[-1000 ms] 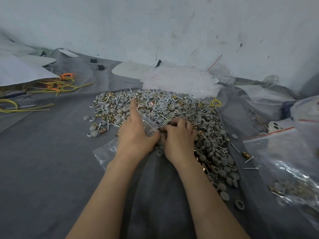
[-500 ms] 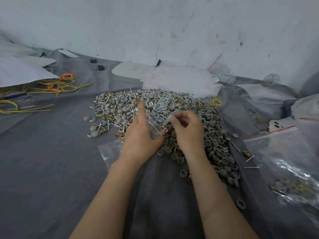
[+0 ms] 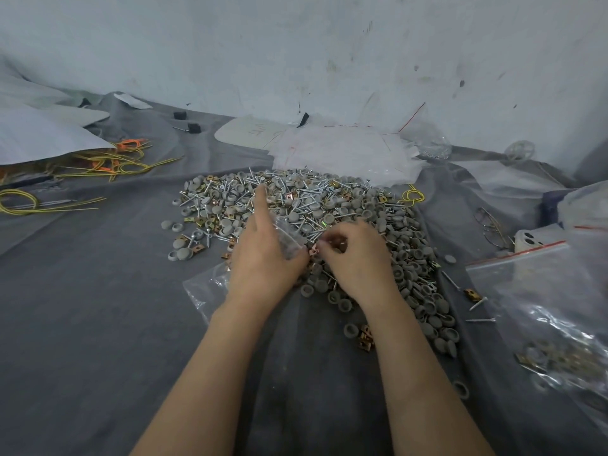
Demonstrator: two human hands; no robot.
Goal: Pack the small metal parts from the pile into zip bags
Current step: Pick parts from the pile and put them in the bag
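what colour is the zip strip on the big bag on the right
Red zip strip on the clear bag, best in the head view.

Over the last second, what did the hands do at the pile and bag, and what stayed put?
The right hand lifted out of the pile and moved to the mouth of the zip bag, seemingly pinching a small metal part, though blurred. The left hand shifted slightly right, still gripping the bag with its forefinger straight. The pile and the filled bag on the right stayed put.
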